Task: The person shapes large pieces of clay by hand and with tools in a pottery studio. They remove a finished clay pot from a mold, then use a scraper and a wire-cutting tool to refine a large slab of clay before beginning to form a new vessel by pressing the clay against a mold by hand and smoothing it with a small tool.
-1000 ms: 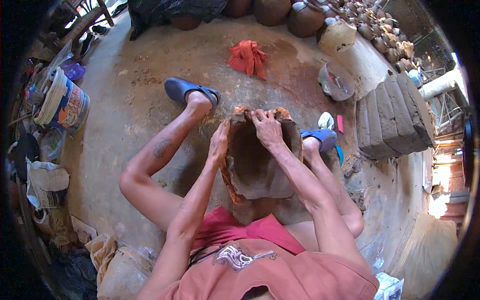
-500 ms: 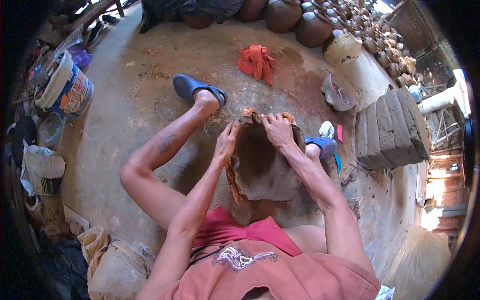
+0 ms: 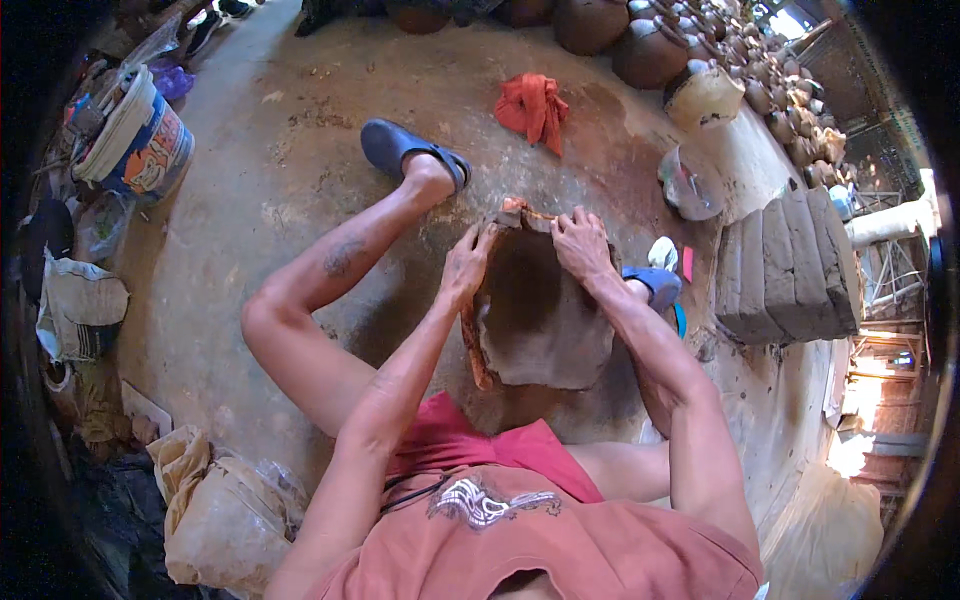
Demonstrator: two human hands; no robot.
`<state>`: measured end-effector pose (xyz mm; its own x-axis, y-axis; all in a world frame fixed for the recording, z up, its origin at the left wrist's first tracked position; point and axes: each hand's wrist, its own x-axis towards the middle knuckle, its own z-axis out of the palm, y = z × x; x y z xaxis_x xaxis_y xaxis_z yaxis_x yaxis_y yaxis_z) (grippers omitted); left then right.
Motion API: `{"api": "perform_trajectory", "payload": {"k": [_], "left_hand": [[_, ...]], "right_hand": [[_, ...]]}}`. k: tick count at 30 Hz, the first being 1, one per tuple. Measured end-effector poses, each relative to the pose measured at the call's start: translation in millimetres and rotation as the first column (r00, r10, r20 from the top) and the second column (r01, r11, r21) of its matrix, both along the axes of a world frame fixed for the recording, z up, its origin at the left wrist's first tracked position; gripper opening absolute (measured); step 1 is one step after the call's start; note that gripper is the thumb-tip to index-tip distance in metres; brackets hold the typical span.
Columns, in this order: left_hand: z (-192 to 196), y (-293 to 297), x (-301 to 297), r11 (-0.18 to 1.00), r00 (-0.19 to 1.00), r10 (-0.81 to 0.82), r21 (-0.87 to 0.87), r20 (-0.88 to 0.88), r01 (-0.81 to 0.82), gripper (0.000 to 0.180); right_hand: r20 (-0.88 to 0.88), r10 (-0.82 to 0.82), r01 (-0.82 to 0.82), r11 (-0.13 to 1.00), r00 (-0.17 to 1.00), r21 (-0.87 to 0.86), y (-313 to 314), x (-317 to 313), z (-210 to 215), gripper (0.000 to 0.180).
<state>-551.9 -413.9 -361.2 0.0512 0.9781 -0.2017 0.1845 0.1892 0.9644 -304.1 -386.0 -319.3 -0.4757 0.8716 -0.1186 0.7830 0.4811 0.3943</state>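
Note:
Between my legs is a grey clay piece (image 3: 550, 350) with a dark hollow middle and a smooth, lighter near side. A ragged orange-brown strip (image 3: 475, 350) runs down its left side; I cannot tell what it is made of. My left hand (image 3: 467, 263) is closed on the far left of the rim, fingers pointing away from me. At the far right of the rim, my right hand (image 3: 584, 248) grips the edge with bent fingers. A small orange patch shows on the rim between both hands. The underside of the clay is hidden.
Stacked grey clay slabs (image 3: 785, 265) stand to the right. Beyond lie a red cloth (image 3: 532, 108), a shallow bowl (image 3: 690, 183) and several round pots (image 3: 650, 55). A bucket (image 3: 140, 135) stands far left, and plastic bags (image 3: 225, 520) lie near left.
The view has shifted slightly. My right hand's fingers have bent more and moved a little right along the rim. The orange-brown strip now hangs straighter at the left, apart from the near edge.

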Motion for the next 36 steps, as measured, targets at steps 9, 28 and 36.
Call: {"api": "perform_trajectory", "payload": {"k": [9,28,36], "left_hand": [[7.4,-0.7,10.7,0.999,1.000,0.012,0.036,0.005,-0.012,0.064],[10.7,-5.2,-2.3,0.999,0.999,-0.008,-0.044,-0.034,0.006,0.073],[14.3,-7.5,2.4,1.000,1.000,0.012,0.000,0.001,-0.012,0.071]], "right_hand": [[-0.142,0.068,-0.052,0.992,0.988,0.113,8.9,21.6,3.6,0.027],[-0.403,-0.835,0.802,0.510,0.374,-0.312,14.0,-7.1,40.9,0.070],[-0.413,-0.817,0.811,0.527,0.402,-0.254,23.2,2.4,38.8,0.068]]}}
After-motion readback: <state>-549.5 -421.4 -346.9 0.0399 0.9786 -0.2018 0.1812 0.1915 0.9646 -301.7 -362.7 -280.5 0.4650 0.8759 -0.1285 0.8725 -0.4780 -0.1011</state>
